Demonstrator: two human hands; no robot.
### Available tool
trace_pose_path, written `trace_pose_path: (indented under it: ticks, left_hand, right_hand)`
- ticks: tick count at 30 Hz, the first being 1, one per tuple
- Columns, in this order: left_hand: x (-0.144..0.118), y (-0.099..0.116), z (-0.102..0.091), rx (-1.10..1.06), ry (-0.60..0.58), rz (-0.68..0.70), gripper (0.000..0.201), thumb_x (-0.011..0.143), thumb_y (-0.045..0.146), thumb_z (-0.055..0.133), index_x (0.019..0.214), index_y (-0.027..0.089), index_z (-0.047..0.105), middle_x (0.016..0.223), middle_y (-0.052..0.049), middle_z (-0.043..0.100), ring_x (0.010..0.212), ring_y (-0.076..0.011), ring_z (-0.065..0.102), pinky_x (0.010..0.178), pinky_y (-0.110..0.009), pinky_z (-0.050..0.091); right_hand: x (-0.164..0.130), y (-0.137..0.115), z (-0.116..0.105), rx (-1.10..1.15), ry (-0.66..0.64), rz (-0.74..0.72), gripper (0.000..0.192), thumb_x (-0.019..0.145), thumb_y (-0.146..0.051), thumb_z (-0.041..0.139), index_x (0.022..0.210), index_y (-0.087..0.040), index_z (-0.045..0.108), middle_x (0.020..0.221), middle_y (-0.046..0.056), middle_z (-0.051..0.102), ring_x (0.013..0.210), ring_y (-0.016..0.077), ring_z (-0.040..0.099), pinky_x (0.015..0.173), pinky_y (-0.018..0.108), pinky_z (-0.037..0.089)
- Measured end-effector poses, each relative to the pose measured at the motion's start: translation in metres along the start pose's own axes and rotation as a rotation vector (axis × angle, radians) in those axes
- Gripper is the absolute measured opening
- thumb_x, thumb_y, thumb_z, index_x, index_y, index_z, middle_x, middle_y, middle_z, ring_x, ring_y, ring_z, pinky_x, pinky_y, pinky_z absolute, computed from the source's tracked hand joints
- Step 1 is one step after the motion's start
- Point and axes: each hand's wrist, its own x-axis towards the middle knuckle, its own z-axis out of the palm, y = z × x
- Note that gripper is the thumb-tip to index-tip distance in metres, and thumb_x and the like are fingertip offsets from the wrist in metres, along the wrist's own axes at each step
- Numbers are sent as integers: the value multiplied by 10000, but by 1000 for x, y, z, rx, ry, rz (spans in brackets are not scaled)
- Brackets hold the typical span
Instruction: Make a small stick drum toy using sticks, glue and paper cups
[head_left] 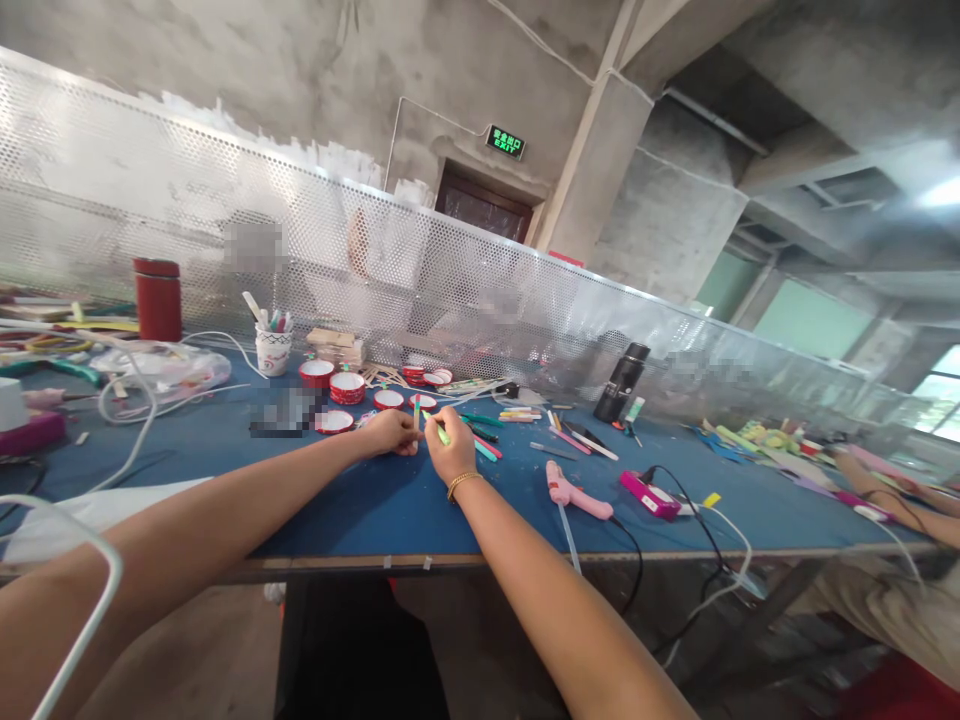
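A green craft stick [441, 432] is pinched in the right hand [450, 452] at mid-counter [360, 510]; another stick [417, 412] is held upright by the closed left hand [391, 433]. Many loose sticks [517, 414] are left lying farther right, unassembled.

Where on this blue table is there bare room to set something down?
Bare blue mat along the near edge, between the white cable and pink glue gun. Crowded behind the left hand and right hand: red-rimmed cups, coloured sticks.
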Motion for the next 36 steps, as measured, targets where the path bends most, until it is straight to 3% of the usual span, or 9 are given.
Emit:
trace_pose_path:
  ticks: [12, 19, 27, 36]
  left_hand:
    - [-1, -1, 0, -18, -5, 7, 289, 678, 376, 834, 631, 197, 612, 621, 11, 706, 626, -136, 684, 650, -208, 553]
    - [-1, -1, 0, 1, -2, 12, 368, 630, 447, 875, 641, 200, 602, 614, 16, 703, 634, -143, 685, 646, -209, 550]
    - [-3, 1, 0, -3, -6, -10, 273, 717, 369, 813, 652, 200, 609, 630, 14, 712, 671, -144, 719, 681, -202, 563]
    - [-1, 0, 0, 1, -3, 9, 356, 637, 430, 885, 646, 193, 619, 626, 5, 711, 642, -146, 694, 658, -216, 558]
  right_hand:
    - [0, -5, -1, 17, -35, -41, 184, 973, -309, 496, 810, -241, 548, 736, 14, 663, 686, 179, 620, 690, 273, 447]
    - [0, -3, -2, -17, -6, -7, 188, 976, -304, 492, 807, -242, 544, 719, 12, 652, 678, 182, 616, 678, 275, 447]
    - [0, -7, -2, -16, -61, -39, 177, 982, -289, 508, 821, -238, 563, 754, 19, 680, 704, 176, 635, 698, 267, 459]
    - [0, -3, -2, -7, 2, 9, 193, 979, -308, 496, 798, -245, 520, 694, 0, 626, 646, 174, 592, 660, 268, 431]
